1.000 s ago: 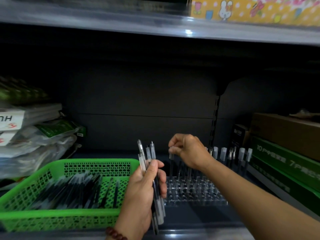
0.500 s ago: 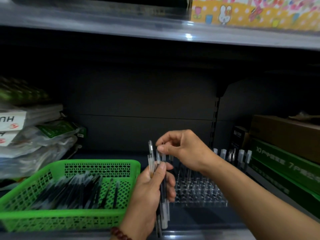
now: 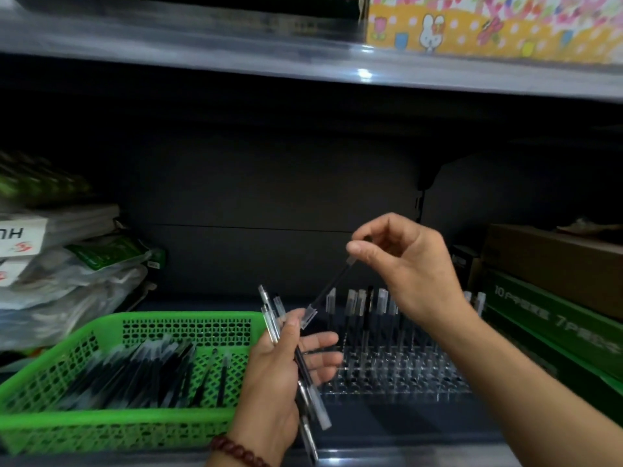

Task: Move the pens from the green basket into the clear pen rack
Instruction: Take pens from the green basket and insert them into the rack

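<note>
A green basket (image 3: 118, 421) sits at the lower left of the shelf with several black pens (image 3: 145, 372) lying in it. Right of it stands the clear pen rack (image 3: 397, 379), with several pens upright along its back rows. My left hand (image 3: 279, 379) grips a small bundle of pens (image 3: 305, 369) between basket and rack. My right hand (image 3: 404, 264) is raised above the rack and pinches the top end of a single pen (image 3: 328, 289), which slants down toward my left thumb.
Plastic-wrapped packs (image 3: 67, 264) are stacked at the left. Green and brown cartons (image 3: 553, 298) stand at the right of the rack. A shelf board (image 3: 303, 52) runs overhead with a colourful box (image 3: 488, 25) on it.
My right hand came back from the rack to the bundle, pinched one pen by its top and has lifted it up and to the right. My left hand shifted slightly right.
</note>
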